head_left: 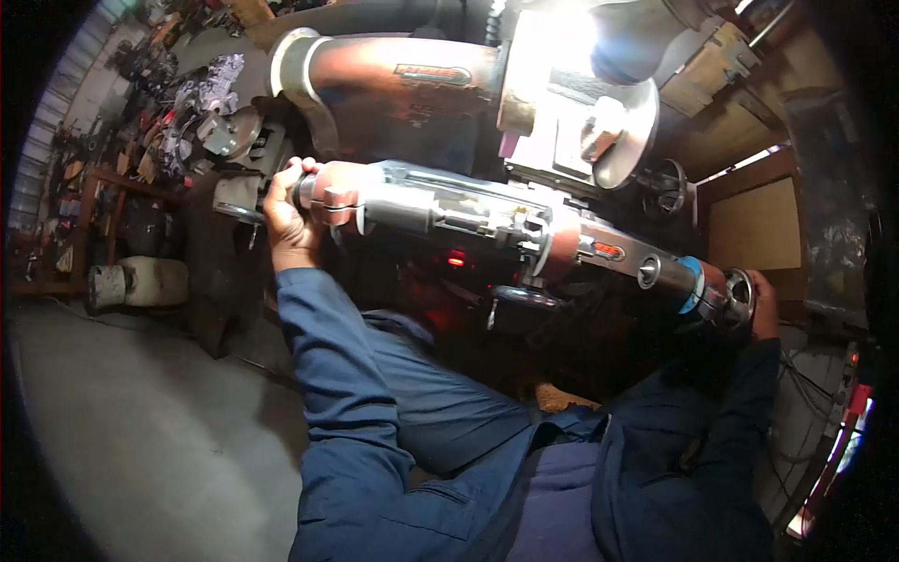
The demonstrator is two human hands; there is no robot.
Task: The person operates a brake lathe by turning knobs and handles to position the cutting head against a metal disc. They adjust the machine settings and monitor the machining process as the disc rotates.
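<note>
Cluttered workshop benches (140, 140) lay behind; left hand (290, 220) and right hand (760, 304) each gripped the long metal assembly's (487, 220) ends; level support seemed wise.

A metalworking workshop: a lathe-like machine (562, 122), a cluttered parts bench (178, 103) and a bare concrete floor (140, 431).

I see a long dark label with red edging (433, 74) on the far rusty pipe (393, 84), and a small red-orange oval label (609, 250) on the shaft (487, 220), right of centre.
</note>
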